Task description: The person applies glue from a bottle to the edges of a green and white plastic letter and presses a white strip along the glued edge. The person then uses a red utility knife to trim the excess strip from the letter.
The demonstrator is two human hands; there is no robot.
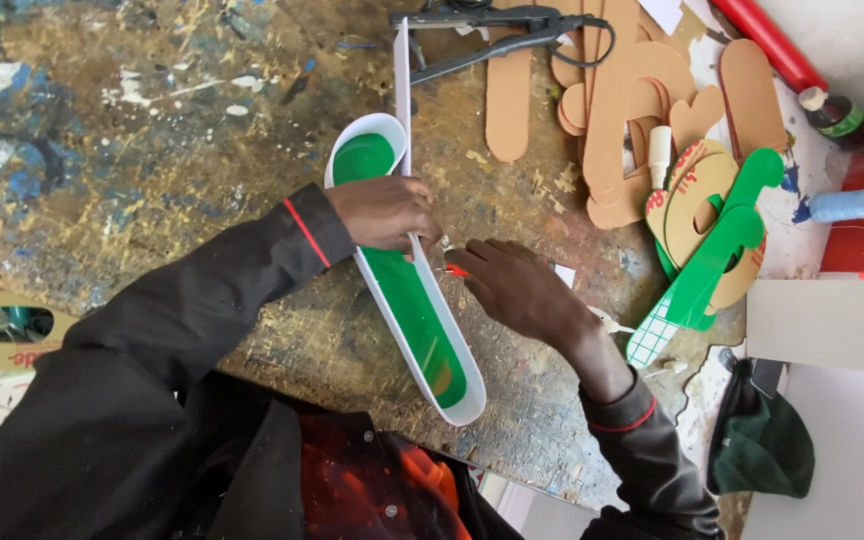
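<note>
Centrally, on a paint-spattered workbench (152,120): a long white-walled form with a green base (412,300), running far-left to near-right. Left hand (384,212) pinching its white strip wall; right hand (517,290) closed on a small red-tipped tool (455,269) just beside it. Far right: brown cut-outs (622,100), green shapes (717,240).

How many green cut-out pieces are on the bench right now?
3 that I can tell apart: the long green piece with a white rim under both hands, and two curved green shapes in the pile at right. More may be hidden beneath.
</note>
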